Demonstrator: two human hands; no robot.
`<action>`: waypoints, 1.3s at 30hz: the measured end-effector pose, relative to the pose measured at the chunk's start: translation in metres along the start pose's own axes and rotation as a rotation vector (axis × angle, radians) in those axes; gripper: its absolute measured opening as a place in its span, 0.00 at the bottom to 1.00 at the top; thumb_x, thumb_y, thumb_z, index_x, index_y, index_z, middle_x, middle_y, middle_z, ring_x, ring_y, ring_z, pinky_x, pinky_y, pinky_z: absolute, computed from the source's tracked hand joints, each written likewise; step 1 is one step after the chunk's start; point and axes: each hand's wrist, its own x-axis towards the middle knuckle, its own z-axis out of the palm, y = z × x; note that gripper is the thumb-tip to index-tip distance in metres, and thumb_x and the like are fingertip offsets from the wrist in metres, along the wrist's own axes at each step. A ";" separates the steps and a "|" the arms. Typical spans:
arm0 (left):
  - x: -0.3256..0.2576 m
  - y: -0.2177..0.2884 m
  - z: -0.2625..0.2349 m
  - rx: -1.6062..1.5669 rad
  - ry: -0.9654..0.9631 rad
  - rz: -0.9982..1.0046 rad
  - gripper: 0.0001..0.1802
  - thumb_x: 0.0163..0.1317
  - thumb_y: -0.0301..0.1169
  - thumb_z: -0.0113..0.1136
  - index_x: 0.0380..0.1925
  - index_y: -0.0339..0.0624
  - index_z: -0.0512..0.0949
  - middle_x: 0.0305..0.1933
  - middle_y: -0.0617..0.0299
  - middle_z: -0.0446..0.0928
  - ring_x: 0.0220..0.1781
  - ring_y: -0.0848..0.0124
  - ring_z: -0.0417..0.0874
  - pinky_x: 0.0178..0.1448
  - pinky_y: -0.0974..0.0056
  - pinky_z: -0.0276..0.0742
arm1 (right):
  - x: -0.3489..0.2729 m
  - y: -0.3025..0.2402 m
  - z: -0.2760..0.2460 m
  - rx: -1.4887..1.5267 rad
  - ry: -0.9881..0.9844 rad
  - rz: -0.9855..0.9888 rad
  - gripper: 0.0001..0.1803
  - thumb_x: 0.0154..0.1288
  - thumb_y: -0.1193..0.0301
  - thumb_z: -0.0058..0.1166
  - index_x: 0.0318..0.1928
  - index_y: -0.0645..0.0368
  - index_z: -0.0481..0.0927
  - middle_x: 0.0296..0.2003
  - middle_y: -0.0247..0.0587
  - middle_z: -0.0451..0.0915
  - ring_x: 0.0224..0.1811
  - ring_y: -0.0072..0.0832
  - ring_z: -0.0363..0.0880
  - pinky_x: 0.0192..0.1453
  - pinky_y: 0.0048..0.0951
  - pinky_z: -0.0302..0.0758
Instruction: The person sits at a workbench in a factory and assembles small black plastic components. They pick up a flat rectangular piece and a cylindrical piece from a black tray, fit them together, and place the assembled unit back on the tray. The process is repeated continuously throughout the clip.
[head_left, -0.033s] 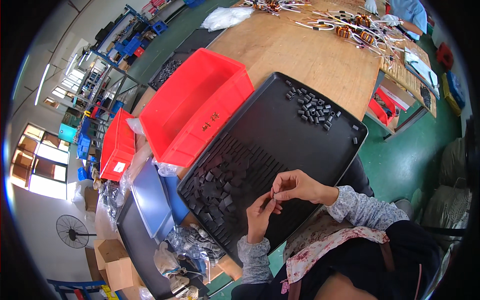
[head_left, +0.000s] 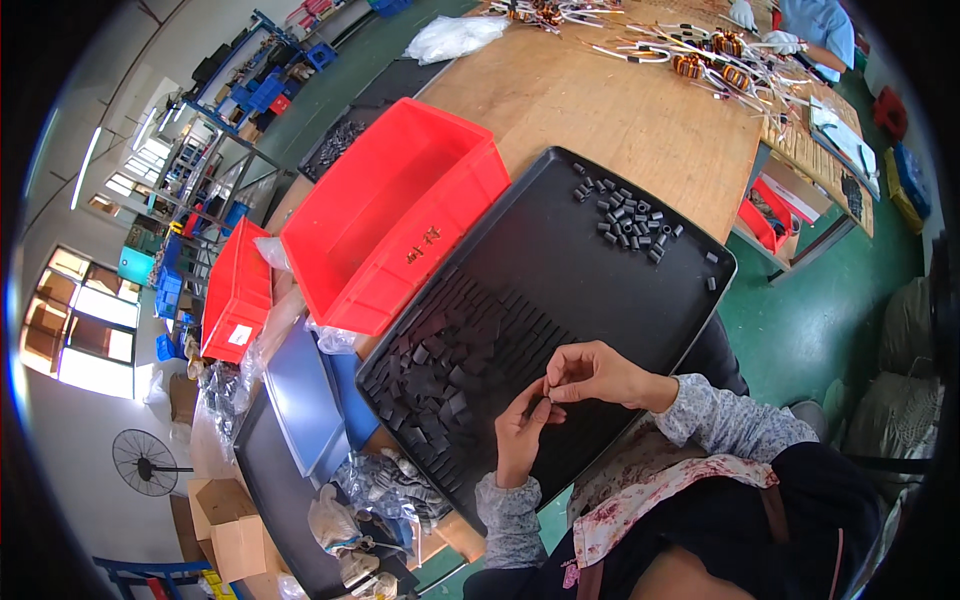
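My left hand (head_left: 518,438) and my right hand (head_left: 605,378) meet over the near edge of a black tray (head_left: 540,230). Thumb and fingers of both hands are pinched together at the same spot. Whatever sits between the fingertips is too small and too covered to name. Left of my hands, a heap of flat black pieces (head_left: 435,385) lies in the tray. Beside the heap run rows of thin black strips (head_left: 500,318), partly hidden by my hands. In the tray's far right corner is a cluster of short black tubes (head_left: 630,225).
An empty red bin (head_left: 375,285) stands against the tray's left side, with a smaller red bin (head_left: 235,290) beyond. Coils with wires (head_left: 720,60) lie on the wooden table (head_left: 590,110), near a gloved co-worker (head_left: 820,35). Blue panels (head_left: 305,400) lean at the left.
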 end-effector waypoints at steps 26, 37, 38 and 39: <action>-0.007 -0.014 0.005 0.101 -0.178 0.085 0.10 0.60 0.14 0.59 0.42 0.25 0.79 0.39 0.51 0.84 0.43 0.65 0.86 0.53 0.65 0.82 | -0.039 0.021 0.009 -0.297 0.169 -0.253 0.08 0.64 0.74 0.64 0.38 0.61 0.78 0.31 0.32 0.81 0.34 0.17 0.80 0.41 0.22 0.77; -0.015 -0.005 0.007 0.166 -0.137 0.017 0.14 0.63 0.21 0.62 0.48 0.25 0.79 0.42 0.51 0.84 0.37 0.71 0.84 0.43 0.69 0.80 | -0.035 0.017 -0.002 -0.343 0.053 -0.191 0.05 0.63 0.75 0.63 0.36 0.62 0.81 0.32 0.33 0.83 0.34 0.21 0.80 0.39 0.25 0.77; -0.014 -0.006 0.007 0.148 -0.135 0.012 0.14 0.64 0.22 0.62 0.48 0.25 0.79 0.42 0.51 0.84 0.36 0.71 0.84 0.43 0.69 0.80 | -0.034 0.012 -0.004 -0.509 0.017 -0.301 0.05 0.61 0.76 0.63 0.36 0.62 0.81 0.33 0.35 0.83 0.36 0.24 0.81 0.41 0.27 0.77; -0.015 -0.006 0.005 0.135 -0.123 0.007 0.15 0.64 0.23 0.62 0.49 0.25 0.79 0.42 0.51 0.84 0.36 0.71 0.84 0.43 0.68 0.80 | -0.029 0.006 -0.004 -0.669 -0.029 -0.413 0.05 0.60 0.77 0.63 0.36 0.62 0.81 0.35 0.36 0.83 0.38 0.27 0.81 0.42 0.28 0.77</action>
